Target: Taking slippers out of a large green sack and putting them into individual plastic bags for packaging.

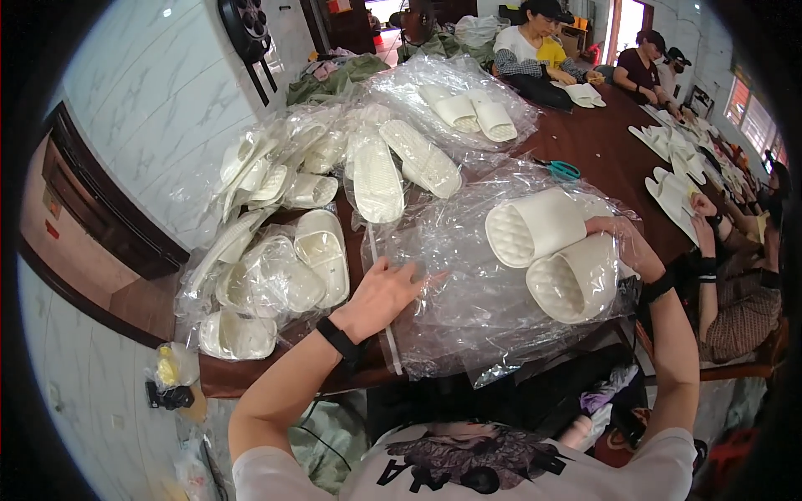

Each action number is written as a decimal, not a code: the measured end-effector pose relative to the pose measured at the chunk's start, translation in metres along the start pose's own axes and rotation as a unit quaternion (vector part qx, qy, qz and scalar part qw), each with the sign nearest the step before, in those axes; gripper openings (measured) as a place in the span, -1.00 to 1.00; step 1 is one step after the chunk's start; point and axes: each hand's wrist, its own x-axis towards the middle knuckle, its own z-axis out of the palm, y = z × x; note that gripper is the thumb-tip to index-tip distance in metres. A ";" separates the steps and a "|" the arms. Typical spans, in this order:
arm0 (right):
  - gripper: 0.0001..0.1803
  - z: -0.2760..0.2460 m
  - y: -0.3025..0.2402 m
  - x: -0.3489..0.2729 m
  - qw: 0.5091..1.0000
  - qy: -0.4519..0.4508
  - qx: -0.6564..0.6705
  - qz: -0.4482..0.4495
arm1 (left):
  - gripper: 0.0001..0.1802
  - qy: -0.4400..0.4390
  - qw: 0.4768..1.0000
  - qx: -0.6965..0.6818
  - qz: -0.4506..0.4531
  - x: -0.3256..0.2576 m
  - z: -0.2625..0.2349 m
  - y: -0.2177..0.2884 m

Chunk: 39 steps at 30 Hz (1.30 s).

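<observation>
A pair of cream slippers [547, 225] lies over clear plastic bags [455, 321] on the table in front of me. My right hand [622, 242] grips the pair at its right end, with crinkled clear film around the fingers. Whether the slippers are inside a bag or on top of it, I cannot tell. My left hand [386, 292] rests on the left part of the plastic, fingers apart, holding nothing. Just left of it lies a bagged slipper [324, 263], part of a pile of bagged cream slippers [267, 280].
Teal-handled scissors [561, 169] lie beyond the bags on the brown table [597, 142]. More bagged slippers [376, 175] lie ahead, with another bagged pair [472, 113] farther back. Unbagged slippers [672, 200] line the right side, where several people sit working.
</observation>
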 end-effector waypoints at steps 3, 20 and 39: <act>-0.14 0.001 0.006 0.001 0.998 -0.002 0.069 -0.011 | -0.47 -0.012 0.999 0.033 0.020 0.005 0.001 0.001; -0.71 0.030 0.020 0.028 0.993 -0.053 0.069 -0.078 | -0.78 0.026 1.000 -0.009 -0.011 -0.059 -0.010 -0.024; -0.78 0.025 0.047 0.011 0.994 -0.083 0.035 0.066 | -0.06 -0.157 0.979 -0.055 -0.122 -0.020 0.030 -0.005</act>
